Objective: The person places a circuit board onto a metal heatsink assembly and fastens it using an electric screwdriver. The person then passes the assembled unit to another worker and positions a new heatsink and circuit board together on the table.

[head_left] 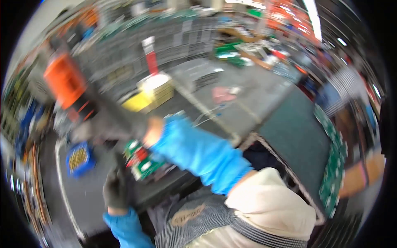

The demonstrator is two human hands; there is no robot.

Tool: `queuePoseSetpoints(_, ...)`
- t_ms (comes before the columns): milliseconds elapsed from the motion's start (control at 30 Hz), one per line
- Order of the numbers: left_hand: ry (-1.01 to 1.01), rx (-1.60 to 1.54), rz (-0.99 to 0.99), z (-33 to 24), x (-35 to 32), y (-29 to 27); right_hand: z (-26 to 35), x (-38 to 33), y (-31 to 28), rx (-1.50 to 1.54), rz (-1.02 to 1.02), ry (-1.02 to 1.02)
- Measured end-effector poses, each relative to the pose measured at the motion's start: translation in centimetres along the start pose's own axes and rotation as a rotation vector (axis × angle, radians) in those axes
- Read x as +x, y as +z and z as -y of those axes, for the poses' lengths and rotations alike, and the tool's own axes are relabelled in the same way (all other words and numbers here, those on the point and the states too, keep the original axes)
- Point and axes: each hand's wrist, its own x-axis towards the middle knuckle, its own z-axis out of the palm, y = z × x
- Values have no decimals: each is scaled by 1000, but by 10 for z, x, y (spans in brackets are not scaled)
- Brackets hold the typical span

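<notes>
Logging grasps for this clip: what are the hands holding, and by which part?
The right hand grips the orange-and-black power tool, apparently at its dark handle. The gloved left hand rests by the green circuit board; motion blur hides any grasp.

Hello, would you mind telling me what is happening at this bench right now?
A person in blue sleeves is working at a grey bench; the picture is motion-blurred. The left hand, in a dark glove, rests at the edge of a green circuit board. The right hand reaches up over the board toward a dark tool with an orange body; the blur hides whether it grips it. A small blue bin sits left of the board and a yellow box behind it.
</notes>
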Motion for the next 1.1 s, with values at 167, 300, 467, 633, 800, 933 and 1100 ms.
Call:
queuePoseSetpoints(167, 229, 828, -63, 17, -14, -51, 56, -24, 18, 225, -94, -5)
queuePoseSetpoints(300, -311, -653, -193, -21, -22, -22, 63, -57, 20, 166, -219, -5)
queuePoseSetpoints(467, -137, -471, -122, -32, -37, -21, 46, -64, 29, 140, -261, -155)
queuePoseSetpoints(633, -258, -668, 21, -44, -48, 11, 40, -75, 35, 286, -429, -171)
queuePoseSetpoints(800, -199, -614, 101, -43, -54, 34, 35, -83, 31, 254, -416, -254)
queuePoseSetpoints(933, -213, -596, 75, -43, -53, 39, 43, -95, 31, 271, -550, -191)
queuePoseSetpoints(1100, -204, -525, -39, -37, -51, 39, 21, -95, 23, 353, -572, -206)
